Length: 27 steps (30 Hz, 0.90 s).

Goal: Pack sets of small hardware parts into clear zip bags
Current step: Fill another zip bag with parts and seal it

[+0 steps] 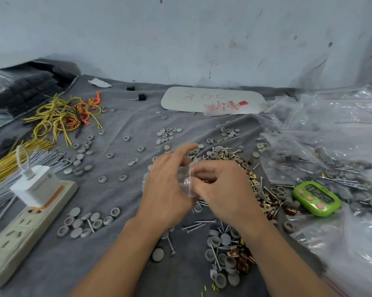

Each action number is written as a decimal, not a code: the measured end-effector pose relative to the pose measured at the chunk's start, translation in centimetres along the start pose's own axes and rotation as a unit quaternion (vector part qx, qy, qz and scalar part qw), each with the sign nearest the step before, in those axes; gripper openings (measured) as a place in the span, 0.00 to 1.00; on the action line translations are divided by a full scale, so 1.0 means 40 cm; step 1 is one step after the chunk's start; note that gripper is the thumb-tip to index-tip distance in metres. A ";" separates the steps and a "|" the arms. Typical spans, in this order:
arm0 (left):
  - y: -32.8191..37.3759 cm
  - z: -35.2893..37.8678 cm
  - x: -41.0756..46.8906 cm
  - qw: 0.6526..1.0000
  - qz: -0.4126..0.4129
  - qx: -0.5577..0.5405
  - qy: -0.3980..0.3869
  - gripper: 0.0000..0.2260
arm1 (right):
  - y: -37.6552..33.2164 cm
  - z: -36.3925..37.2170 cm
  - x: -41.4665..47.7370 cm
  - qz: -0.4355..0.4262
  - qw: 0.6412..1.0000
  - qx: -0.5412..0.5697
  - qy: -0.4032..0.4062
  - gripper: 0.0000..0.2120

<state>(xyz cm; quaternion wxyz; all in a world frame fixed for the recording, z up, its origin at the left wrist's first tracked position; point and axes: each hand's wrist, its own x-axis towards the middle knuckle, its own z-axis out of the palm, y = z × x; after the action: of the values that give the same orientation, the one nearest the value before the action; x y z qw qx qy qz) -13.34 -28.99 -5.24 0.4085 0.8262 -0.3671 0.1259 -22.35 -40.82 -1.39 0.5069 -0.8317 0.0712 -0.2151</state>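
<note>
A small clear zip bag (188,177) with a red seal line is held between both hands above the grey cloth (120,189). My left hand (168,183) grips its left side, fingers partly raised. My right hand (220,185) pinches the bag's top edge at the right. Grey parts show dimly inside the bag. Grey round caps (88,224), nails (196,225) and copper clips (241,257) lie scattered around and under my hands. A mixed heap of parts (225,154) sits just behind them.
A green digital timer (316,198) lies at the right beside piles of filled clear bags (341,151). A power strip with a white charger (30,202) sits at the left, with yellow and orange wires (65,114) behind it. A white card (210,99) lies near the wall.
</note>
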 end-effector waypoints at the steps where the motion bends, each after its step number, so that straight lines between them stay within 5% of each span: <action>1: 0.003 -0.002 0.000 1.000 -0.005 -0.008 0.010 0.34 | 0.003 -0.008 0.004 0.004 1.000 0.008 0.028 0.11; 5: 0.011 -0.008 0.005 0.998 -0.030 -0.031 0.043 0.30 | 0.033 -0.070 0.020 0.040 0.984 -0.077 0.156 0.08; 11: 0.005 -0.009 0.006 0.996 -0.050 -0.037 0.057 0.33 | 0.061 -0.070 0.016 0.112 0.940 -0.322 -0.028 0.08; 16: 0.004 -0.006 0.005 0.997 -0.045 -0.028 0.057 0.32 | 0.049 -0.051 0.018 0.120 0.914 -0.386 -0.039 0.05; 21: 0.002 -0.004 0.007 0.998 -0.040 -0.018 0.049 0.33 | 0.067 -0.093 0.017 0.136 0.935 -0.327 -0.007 0.10; 27: 0.004 0.001 0.006 0.999 -0.036 0.016 0.035 0.37 | 0.037 -0.108 0.011 0.056 0.989 -0.094 0.103 0.08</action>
<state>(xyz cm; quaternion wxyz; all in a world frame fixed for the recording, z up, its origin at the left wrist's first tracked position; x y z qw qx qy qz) -13.28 -29.21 -5.03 0.4119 0.8404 -0.3206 0.1460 -23.66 -45.19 -0.87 0.4277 -0.8437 0.1898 -0.2630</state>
